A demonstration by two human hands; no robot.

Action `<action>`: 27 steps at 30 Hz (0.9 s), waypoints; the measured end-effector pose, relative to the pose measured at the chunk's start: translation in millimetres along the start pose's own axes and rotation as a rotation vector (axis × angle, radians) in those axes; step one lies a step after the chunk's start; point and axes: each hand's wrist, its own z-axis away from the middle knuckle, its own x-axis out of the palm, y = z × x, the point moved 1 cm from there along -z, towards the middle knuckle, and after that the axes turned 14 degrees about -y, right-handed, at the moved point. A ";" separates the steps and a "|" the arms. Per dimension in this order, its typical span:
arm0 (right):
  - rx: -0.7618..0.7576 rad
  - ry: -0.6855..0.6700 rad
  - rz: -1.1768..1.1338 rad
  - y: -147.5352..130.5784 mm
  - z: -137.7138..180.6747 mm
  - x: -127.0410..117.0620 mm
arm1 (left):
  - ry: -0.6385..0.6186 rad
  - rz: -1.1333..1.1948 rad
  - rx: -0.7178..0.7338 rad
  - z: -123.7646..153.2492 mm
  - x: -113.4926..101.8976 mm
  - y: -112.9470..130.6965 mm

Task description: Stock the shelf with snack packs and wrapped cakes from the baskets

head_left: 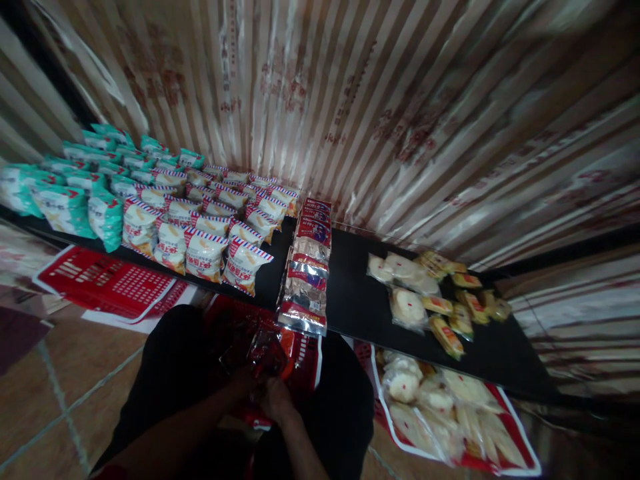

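Observation:
Between my knees, my left hand (245, 383) and my right hand (276, 397) are close together, with fingers closed. A red, shiny plastic packet (267, 355) shows just beyond the fingers, and both hands seem to grip its near edge. Dim light hides the exact grip. Below lies a red basket (313, 363) with more dark, shiny packets inside. On the black shelf (353, 287) ahead, a row of flat silver-and-red packets (305, 293) overlaps front to back.
White puffed snack bags (205, 253) and teal bags (67, 210) fill the shelf's left. Round white packs (407, 308) and yellow packs (447, 337) lie right. A red basket (110, 280) is under the left end; another basket (520, 460) holds white packs. Striped curtain (310, 120) hangs behind.

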 end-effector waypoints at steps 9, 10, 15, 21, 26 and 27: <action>-0.239 0.228 -0.266 -15.6 43.4 -24.9 | -0.137 0.487 -0.005 33.4 -19.8 37.1; -0.263 0.228 -0.314 -17.8 51.3 -28.8 | -0.156 0.546 0.004 40.8 -21.4 41.3; -0.376 0.115 -0.670 -20.1 91.9 -41.0 | -0.234 0.790 0.090 78.4 -26.8 63.0; -0.455 0.188 -0.688 -23.1 117.1 -38.3 | -0.417 1.107 0.095 128.3 -27.2 92.7; -0.473 0.353 -0.752 -44.9 130.2 -42.2 | -0.501 1.136 0.329 170.0 -23.1 123.5; -0.470 0.387 -0.775 -48.0 133.1 -44.8 | -0.496 1.111 0.352 174.9 -22.9 127.8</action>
